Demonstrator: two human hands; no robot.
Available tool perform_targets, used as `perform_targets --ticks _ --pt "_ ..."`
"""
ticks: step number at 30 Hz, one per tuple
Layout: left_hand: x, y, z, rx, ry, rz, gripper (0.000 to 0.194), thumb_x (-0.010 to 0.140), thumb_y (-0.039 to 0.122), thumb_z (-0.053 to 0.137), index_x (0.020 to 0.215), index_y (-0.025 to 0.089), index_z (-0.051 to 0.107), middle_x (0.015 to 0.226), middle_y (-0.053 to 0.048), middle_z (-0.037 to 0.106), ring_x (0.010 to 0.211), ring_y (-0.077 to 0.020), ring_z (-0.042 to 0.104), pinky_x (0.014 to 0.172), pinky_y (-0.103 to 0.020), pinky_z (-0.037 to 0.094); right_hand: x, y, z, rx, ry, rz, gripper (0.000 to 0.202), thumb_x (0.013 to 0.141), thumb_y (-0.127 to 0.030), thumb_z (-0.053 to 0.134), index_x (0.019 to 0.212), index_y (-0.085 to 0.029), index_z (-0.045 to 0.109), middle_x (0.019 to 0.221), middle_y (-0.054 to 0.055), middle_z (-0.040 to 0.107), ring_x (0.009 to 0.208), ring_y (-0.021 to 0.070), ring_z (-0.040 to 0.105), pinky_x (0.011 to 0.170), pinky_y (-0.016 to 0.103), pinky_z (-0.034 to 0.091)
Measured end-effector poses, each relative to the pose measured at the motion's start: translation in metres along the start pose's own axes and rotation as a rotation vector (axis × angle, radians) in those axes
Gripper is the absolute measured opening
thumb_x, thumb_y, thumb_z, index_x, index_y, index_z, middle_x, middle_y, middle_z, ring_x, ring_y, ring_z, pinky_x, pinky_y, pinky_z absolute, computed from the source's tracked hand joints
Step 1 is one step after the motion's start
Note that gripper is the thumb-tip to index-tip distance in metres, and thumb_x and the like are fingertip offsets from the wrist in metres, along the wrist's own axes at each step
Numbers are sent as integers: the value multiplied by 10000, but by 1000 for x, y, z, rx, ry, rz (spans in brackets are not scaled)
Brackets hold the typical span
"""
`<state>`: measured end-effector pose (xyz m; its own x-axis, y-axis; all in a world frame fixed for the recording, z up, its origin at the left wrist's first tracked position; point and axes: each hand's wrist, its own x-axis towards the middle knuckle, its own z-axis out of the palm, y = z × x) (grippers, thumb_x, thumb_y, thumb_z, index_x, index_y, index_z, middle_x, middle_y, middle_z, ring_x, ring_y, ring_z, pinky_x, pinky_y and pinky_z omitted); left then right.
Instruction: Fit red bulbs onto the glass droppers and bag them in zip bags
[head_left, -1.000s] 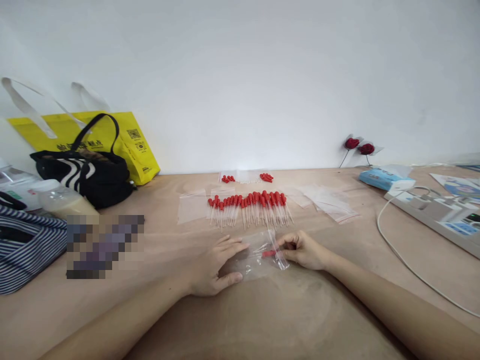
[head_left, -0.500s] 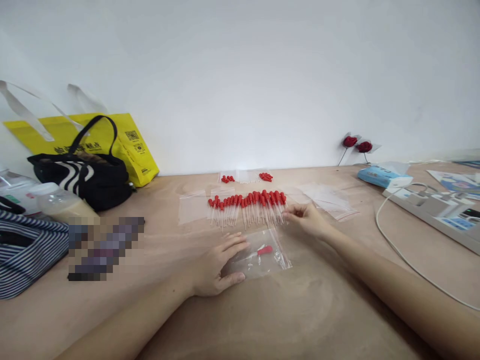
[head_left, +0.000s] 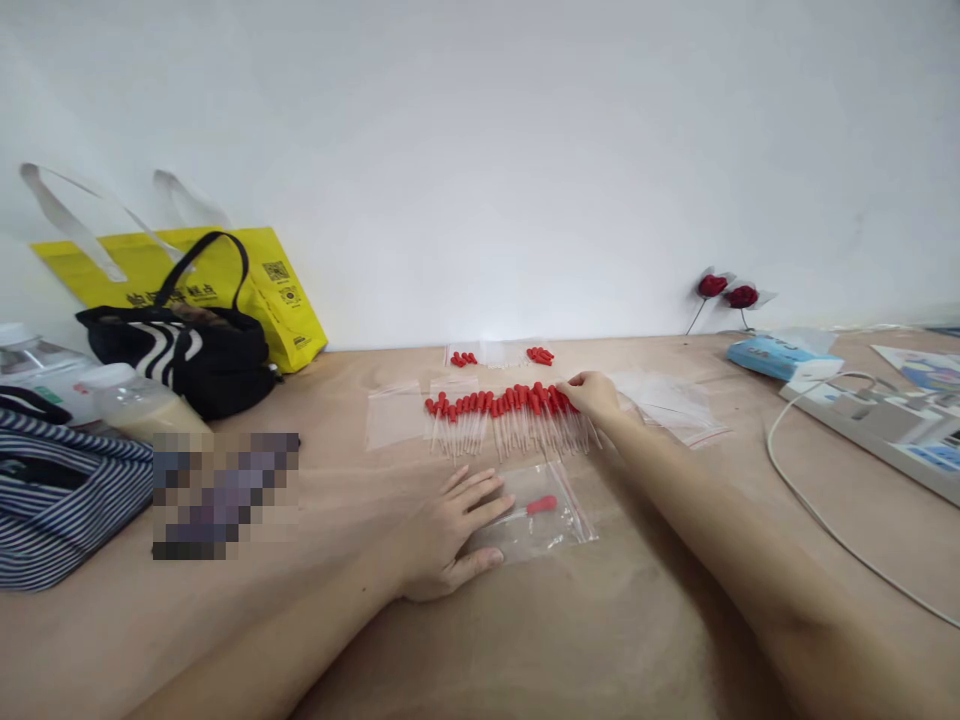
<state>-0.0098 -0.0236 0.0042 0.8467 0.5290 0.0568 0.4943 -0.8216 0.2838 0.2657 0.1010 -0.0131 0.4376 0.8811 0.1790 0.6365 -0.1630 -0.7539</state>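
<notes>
Red-bulbed droppers with thin, clear stems (head_left: 519,400) lay side by side in a crowded row across the middle of the brown, wood-toned table (head_left: 525,650), nearer its far edge than its near one, bulbs toward the wall and stems toward the person. At the row's right end, the right hand (head_left: 594,395) reached in with thumb and forefinger in a narrow pinch at the outermost bulbs; whether a dropper was caught between them, I cannot tell. The left hand (head_left: 459,538) lay palm down, fingers spread wide and gripping nothing, its fingertips on a clear plastic zip bag (head_left: 525,545) closer to the near edge. Inside that bag was a single dropper with a red bulb (head_left: 541,505), the bulb toward the bag's red-lined right end. Flat, clear plastic bags (head_left: 667,405) overlapped right of the row. Along the far edge sat two small clusters of red rubber bulbs, one left (head_left: 463,359) and one right (head_left: 540,355).
</notes>
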Motion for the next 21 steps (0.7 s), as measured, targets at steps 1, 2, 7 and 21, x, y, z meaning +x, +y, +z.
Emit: perform_targets --ticks 1,2,7,21 --pt "0 0 1 -12 10 -10 509 837 418 425 1306 248 326 1375 -70 323 1285 -235 225 1051 -481 168 1 0 1 16 3 7 177 600 -341 598 611 -165 623 635 70 625 614 183 560 564 273 378" --pt "-1 0 1 -25 18 -18 508 837 418 427 1304 244 330 1374 -71 324 1282 -231 235 1049 -475 179 1 0 1 36 7 13 165 604 -328 591 604 -165 618 616 64 619 595 176 556 553 269 377" --pt "-1 -1 1 -67 15 -25 512 831 432 432 1292 225 353 1361 -89 344 1263 -232 278 1043 -479 198 3 -5 -7 211 15 12 195 651 -333 545 598 -149 582 534 35 576 494 132 511 475 243 362" --pt "-2 -1 4 -105 33 -61 530 830 425 438 1313 253 304 1395 -69 279 1277 -249 239 1032 -479 230 -84 32 -56 893 17 14 332 665 -482 574 836 -215 478 634 -33 524 455 71 453 411 202 384"
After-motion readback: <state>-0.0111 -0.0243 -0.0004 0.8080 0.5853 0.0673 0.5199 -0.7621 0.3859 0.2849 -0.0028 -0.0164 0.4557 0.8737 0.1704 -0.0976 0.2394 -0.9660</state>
